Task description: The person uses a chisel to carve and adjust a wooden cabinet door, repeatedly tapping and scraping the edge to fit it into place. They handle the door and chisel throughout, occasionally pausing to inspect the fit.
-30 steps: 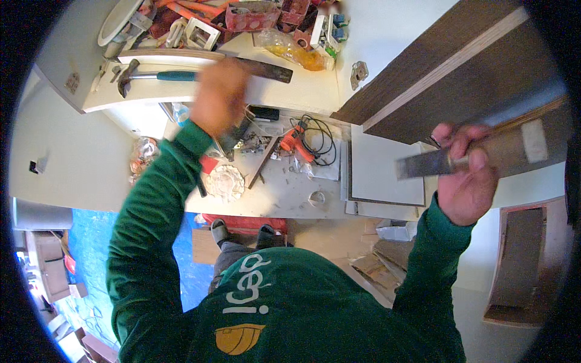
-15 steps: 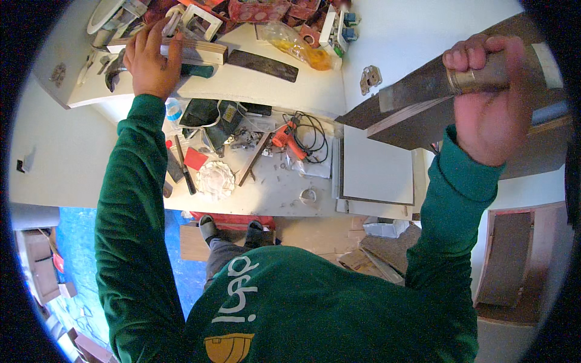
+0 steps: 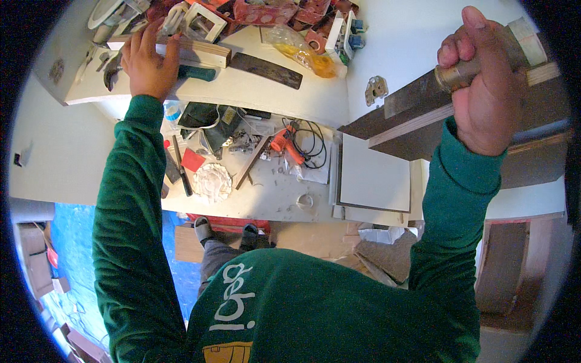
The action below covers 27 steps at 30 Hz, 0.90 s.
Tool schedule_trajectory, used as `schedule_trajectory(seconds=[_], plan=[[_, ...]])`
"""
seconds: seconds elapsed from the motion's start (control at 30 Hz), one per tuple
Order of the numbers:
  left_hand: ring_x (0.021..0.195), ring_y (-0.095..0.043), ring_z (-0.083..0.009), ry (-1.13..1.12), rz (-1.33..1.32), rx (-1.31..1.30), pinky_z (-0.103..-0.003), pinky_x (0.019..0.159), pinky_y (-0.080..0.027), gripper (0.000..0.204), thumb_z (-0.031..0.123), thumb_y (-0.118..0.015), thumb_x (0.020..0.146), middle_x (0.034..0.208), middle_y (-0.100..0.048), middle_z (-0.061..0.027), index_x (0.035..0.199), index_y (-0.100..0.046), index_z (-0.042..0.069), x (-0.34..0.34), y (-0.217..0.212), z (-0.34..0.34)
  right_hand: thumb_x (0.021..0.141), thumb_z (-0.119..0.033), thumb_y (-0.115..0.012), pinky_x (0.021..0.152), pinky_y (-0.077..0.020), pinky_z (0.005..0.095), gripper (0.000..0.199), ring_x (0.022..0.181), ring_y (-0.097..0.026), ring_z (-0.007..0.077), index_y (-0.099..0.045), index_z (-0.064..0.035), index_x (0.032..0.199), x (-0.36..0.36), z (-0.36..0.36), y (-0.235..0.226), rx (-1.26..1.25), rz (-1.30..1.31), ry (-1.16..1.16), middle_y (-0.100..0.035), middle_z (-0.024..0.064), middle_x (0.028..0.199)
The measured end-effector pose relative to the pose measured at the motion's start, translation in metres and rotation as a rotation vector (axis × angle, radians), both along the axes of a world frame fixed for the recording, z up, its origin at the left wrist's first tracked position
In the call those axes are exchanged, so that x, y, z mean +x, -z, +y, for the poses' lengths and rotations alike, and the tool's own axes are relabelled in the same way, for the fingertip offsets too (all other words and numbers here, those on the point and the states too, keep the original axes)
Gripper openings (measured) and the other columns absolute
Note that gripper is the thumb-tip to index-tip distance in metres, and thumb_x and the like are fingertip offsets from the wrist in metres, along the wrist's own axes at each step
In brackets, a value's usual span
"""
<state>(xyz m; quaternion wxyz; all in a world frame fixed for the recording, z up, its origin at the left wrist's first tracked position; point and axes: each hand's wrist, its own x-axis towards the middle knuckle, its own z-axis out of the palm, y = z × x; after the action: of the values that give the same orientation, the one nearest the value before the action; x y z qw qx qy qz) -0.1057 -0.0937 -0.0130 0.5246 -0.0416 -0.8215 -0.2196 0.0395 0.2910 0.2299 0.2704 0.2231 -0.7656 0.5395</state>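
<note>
Head view: right hand (image 3: 491, 91) grips a chisel (image 3: 461, 75), apparently

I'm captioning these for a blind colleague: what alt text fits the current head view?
The right hand grips a flat-bladed hand tool near dark panels; the left hand is over a green-handled hammer on a cluttered white shelf. Below, an orange corded power tool lies on a countertop.

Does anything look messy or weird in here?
Yes, the lower shelf looks messy. Small bits and scraps are strewn beside the orange power tool, rather than gathered up. I can't tell what each bit is.
</note>
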Motion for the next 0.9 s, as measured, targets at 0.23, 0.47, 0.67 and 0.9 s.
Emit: schedule_trajectory(seconds=[0.23, 0.47, 0.67, 0.9], plan=[[0.129, -0.05, -0.0382, -0.016, -0.003, -0.009, -0.056, 0.108, -0.036, 0.047, 0.042, -0.069, 0.091, 0.131, -0.063, -0.0096, 0.134, -0.063, 0.025, -0.003, 0.004, -0.003, 0.091, -0.021, -0.077, 0.064, -0.0468, 0.0314, 0.024, 0.069, -0.055, 0.0168, -0.061, -0.0053, 0.084, -0.005, -0.011, 0.002, 0.007, -0.025, 0.052, -0.05, 0.0029, 0.072], [0.129, -0.05, -0.0388, -0.006, 0.003, -0.008, -0.055, 0.108, -0.036, 0.049, 0.042, -0.07, 0.09, 0.132, -0.062, -0.0102, 0.134, -0.064, 0.024, -0.005, 0.004, -0.004, 0.094, -0.017, -0.072, 0.061, -0.047, 0.0306, 0.019, 0.065, -0.054, 0.0167, -0.062, -0.0022, 0.089, -0.005, -0.008, 0.0, 0.005, 0.024, -0.042, -0.05, 0.0028, 0.073], [0.128, -0.051, -0.0388, -0.034, -0.035, -0.019, -0.055, 0.108, -0.036, 0.051, 0.042, -0.071, 0.089, 0.132, -0.062, -0.0102, 0.135, -0.063, 0.023, -0.005, 0.004, -0.007, 0.095, -0.022, -0.071, 0.06, -0.05, 0.0316, 0.021, 0.067, -0.059, 0.0169, -0.059, -0.0056, 0.088, 0.007, -0.028, -0.002, 0.058, 0.048, 0.016, -0.055, 0.0047, 0.075], [0.128, -0.051, -0.0378, -0.004, -0.019, 0.007, -0.054, 0.107, -0.037, 0.05, 0.041, -0.071, 0.088, 0.13, -0.063, -0.0099, 0.134, -0.064, 0.023, -0.004, 0.003, -0.006, 0.095, -0.021, -0.067, 0.042, -0.041, 0.0222, 0.028, 0.046, -0.048, 0.0083, -0.05, -0.0138, 0.074, 0.002, -0.047, 0.011, 0.095, 0.247, 0.298, -0.048, -0.0017, 0.062]])
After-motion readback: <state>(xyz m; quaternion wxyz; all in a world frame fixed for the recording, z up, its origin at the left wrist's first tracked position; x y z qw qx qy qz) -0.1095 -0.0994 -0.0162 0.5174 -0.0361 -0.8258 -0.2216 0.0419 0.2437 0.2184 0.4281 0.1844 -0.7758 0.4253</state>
